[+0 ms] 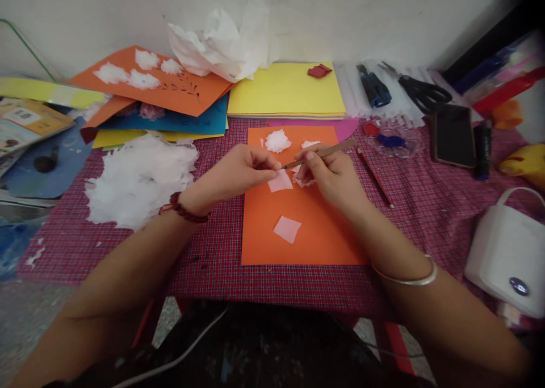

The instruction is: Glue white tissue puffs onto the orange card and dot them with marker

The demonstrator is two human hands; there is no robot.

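My left hand point(255, 165) is closed in a pinch, its fingertips at the top edge of a small pink paper square point(280, 182). In my right hand point(334, 175) is a slim brown stick point(330, 150), perhaps a brush or pencil, with its dark tip touching or close to the left fingertips. Both hands are over an orange sheet point(264, 234). A second pink square point(288, 229) lies lower on that sheet. White ruffled paper puffs point(278, 141) sit near its top; some are partly hidden by my right hand.
Left of the sheet is a heap of white paper pieces point(138, 178). Behind lie yellow sheets point(285, 92) and an orange card with white puffs point(204, 95). To the right are a red pencil point(375, 178), scissors point(426, 92), a phone point(453, 135) and a white case point(506, 257).
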